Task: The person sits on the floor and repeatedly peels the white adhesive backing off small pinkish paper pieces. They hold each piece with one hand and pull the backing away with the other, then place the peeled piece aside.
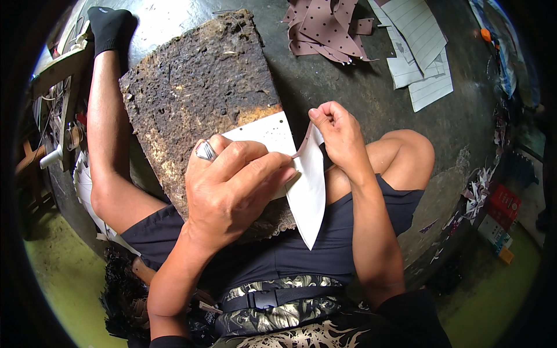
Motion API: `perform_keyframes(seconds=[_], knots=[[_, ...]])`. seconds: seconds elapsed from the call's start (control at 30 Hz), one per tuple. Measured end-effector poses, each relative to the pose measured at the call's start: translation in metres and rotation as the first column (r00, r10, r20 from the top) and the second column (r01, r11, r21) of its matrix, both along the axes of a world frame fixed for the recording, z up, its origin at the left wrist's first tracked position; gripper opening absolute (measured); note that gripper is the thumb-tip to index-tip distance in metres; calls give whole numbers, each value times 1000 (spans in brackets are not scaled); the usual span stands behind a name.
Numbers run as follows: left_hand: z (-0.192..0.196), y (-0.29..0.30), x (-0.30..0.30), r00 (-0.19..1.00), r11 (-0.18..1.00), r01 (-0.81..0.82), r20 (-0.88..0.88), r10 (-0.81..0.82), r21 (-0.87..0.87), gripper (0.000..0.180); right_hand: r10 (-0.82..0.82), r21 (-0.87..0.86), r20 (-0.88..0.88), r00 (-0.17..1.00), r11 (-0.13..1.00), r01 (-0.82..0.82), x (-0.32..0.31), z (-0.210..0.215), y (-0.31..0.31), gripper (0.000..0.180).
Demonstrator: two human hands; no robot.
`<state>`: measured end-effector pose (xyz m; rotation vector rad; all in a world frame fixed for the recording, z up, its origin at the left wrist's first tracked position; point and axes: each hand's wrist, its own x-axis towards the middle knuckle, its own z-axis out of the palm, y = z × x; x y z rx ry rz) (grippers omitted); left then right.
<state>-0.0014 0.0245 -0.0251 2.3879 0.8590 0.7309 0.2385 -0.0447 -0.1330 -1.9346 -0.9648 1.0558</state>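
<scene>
Both my hands are pinching a white, leaf-shaped piece of thin sheet material [307, 194] over my lap. Its pointed end hangs down, and a narrow pinkish edge shows along its upper part. My left hand [226, 188], with a ring on one finger, grips that edge between thumb and fingertips. Higher up, my right hand [341, 136] holds the top corner between thumb and curled fingers. Partly beneath my left hand, a white sheet with small dark dots [268, 132] lies on a rough, worn board [197, 75].
Pink strips with black dots [322, 29] lie on the dark floor beyond the board. White lined sheets [418, 43] overlap at the far right. White scraps [478, 191] and a red box [503, 206] are at the right edge. A wooden frame [61, 72] stands at left.
</scene>
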Motion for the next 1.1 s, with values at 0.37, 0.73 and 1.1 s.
perform_keyframes(seconds=[0.37,0.73,1.1], knots=[[-3,-2,4,999,998,-37,15,36,47,22,-17,-28,39,999,999,18,1,-3,1,33],[-8,-4,4,999,997,-50,9,49,64,19,-447,-335,-891,78,765,550,7,36,-19,53],[5,-13,6,989,999,-28,-145,33,37,24,-276,241,-633,724,818,523,-44,95,-38,101]])
